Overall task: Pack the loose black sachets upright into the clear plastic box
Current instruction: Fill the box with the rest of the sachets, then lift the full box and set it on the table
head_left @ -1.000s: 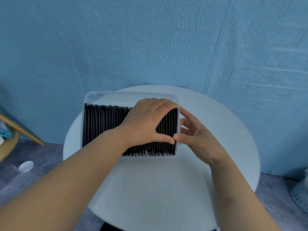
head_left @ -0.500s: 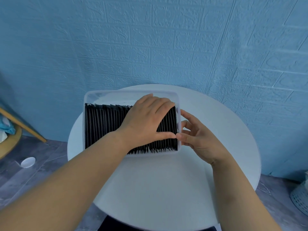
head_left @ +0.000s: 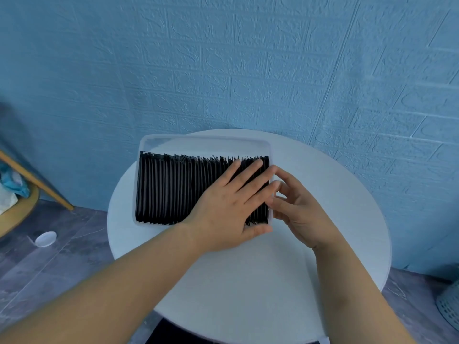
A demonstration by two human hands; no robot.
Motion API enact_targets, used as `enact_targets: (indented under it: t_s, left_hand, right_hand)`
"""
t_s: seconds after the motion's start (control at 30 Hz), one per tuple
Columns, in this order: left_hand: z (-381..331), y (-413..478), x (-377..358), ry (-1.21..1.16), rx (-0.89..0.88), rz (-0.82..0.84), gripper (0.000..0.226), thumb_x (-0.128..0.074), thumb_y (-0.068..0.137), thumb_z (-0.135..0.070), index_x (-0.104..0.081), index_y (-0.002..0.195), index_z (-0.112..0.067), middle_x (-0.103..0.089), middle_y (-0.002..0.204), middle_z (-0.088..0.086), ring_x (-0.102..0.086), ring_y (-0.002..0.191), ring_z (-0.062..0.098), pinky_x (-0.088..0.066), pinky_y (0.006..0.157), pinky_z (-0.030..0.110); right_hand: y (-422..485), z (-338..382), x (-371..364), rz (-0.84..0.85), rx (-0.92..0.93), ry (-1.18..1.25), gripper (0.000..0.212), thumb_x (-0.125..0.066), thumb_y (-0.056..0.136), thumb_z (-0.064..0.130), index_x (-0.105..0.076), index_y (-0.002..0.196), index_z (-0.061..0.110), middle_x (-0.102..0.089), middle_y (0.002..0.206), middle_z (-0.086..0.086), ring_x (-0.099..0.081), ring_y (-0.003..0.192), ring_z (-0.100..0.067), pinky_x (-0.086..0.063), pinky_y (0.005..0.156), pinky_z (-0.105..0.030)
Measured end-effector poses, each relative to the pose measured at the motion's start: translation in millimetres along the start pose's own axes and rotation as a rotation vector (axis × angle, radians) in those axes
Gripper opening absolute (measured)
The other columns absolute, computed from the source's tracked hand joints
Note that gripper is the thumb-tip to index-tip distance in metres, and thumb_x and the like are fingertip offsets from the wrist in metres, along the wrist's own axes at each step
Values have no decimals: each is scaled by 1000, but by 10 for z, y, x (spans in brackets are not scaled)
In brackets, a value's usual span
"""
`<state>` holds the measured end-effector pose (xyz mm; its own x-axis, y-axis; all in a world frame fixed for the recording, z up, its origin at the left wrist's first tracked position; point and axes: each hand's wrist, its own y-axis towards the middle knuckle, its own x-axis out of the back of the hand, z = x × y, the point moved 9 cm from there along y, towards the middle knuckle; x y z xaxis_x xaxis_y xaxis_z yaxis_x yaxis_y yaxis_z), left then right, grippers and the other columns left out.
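A clear plastic box (head_left: pixel 198 141) sits on the far left part of a round white table (head_left: pixel 260 281). Several black sachets (head_left: pixel 173 189) stand upright in one tight row that fills the box from left wall to right wall. My left hand (head_left: pixel 231 207) lies flat on the tops of the sachets at the right end, fingers spread, thumb against the box's near edge. My right hand (head_left: pixel 295 204) rests against the outside of the box's right wall, fingers loosely curled and holding nothing. No loose sachets lie on the table.
A blue brick-textured wall stands just behind the table. On the floor to the left are a wooden stool (head_left: pixel 19 204) with cloth on it and a small white lid (head_left: pixel 46 238). A pale basket (head_left: pixel 449 306) shows at the lower right edge.
My left hand has flattened and slid toward the near right corner of the box, fingers now spread over the sachet tops. My right hand stays against the right wall.
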<state>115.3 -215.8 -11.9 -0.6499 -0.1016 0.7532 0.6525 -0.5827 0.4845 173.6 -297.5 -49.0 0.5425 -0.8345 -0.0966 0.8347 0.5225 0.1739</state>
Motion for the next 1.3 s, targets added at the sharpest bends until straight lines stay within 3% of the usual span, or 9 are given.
enact_targets:
  t_s: [0.13, 0.3, 0.4, 0.5, 0.8, 0.9, 1.0, 1.1, 1.3]
  left_hand:
    - [-24, -84, -111, 36, 22, 72, 78, -25, 88, -61, -26, 147, -9, -21, 155, 8, -16, 143, 28, -13, 115, 46]
    - [65, -135, 10, -77, 36, -13, 72, -32, 91, -57, -25, 147, -12, -23, 155, 8, -17, 143, 28, -14, 115, 48]
    - [331, -359, 135, -172, 239, -116, 64, -33, 94, -52, -32, 144, -12, -27, 153, 12, -20, 142, 29, -16, 115, 49]
    - [583, -593, 62, -206, 431, -56, 63, -25, 97, -52, -41, 140, -9, -32, 149, 18, -26, 140, 33, -17, 114, 47]
    - [593, -555, -112, -228, 293, 116, 69, -9, 99, -56, -44, 139, -12, -40, 146, 15, -39, 133, 34, -18, 109, 43]
    - [730, -585, -64, -383, 440, 26, 76, -18, 93, -66, -41, 141, -12, -34, 149, 13, -28, 139, 31, -16, 114, 42]
    - [909, -733, -120, -709, 740, -29, 98, -47, 70, -80, -31, 146, -20, -14, 157, 0, -10, 145, 16, -15, 112, 36]
    - [862, -760, -248, -908, 812, 10, 104, -72, 60, -63, -28, 147, -25, -10, 156, -12, -15, 142, 4, -21, 110, 26]
    - [837, -722, -275, -863, 800, -88, 83, -78, 70, -39, -41, 141, -18, -24, 151, -7, -27, 136, 5, -28, 103, 22]
  right_hand:
    - [14, -7, 14, -17, -22, 17, 87, -86, 56, 45, -49, 133, 30, -59, 94, -2, -58, 93, -23, -53, 81, -36]
    - [-7, 16, 38, -36, -10, 22, 83, -85, 56, 47, -52, 131, 32, -56, 98, -10, -61, 92, -20, -54, 80, -36]
    - [-12, 4, 109, -64, -10, 10, 74, -82, 61, 48, -55, 129, 35, -51, 96, -13, -59, 90, -18, -53, 75, -28]
    - [-13, 12, 179, -112, -6, 17, 63, -79, 68, 42, -57, 127, 34, -47, 88, -8, -58, 80, -9, -51, 68, -22]
    - [-109, 86, 327, -214, -66, -14, 39, -45, 95, 8, -53, 128, 29, -62, 78, 7, -62, 74, -5, -51, 65, -19]
    - [-159, 133, 334, -244, -113, -24, 36, -43, 97, 8, -56, 120, 32, -64, 78, 7, -61, 71, -5, -51, 66, -20]
    - [-187, 122, 400, -271, -151, -23, 34, -44, 97, 10, -60, 118, 32, -62, 88, 1, -58, 75, -9, -51, 73, -24]
    - [-227, 64, 493, -297, -203, -53, 30, -43, 98, 13, -62, 116, 27, -67, 100, 0, -57, 84, -12, -48, 81, -30]
    - [-270, 81, 602, -330, -271, -271, 28, -43, 99, 21, -59, 122, 27, -64, 101, -2, -54, 82, -16, -47, 69, -24]
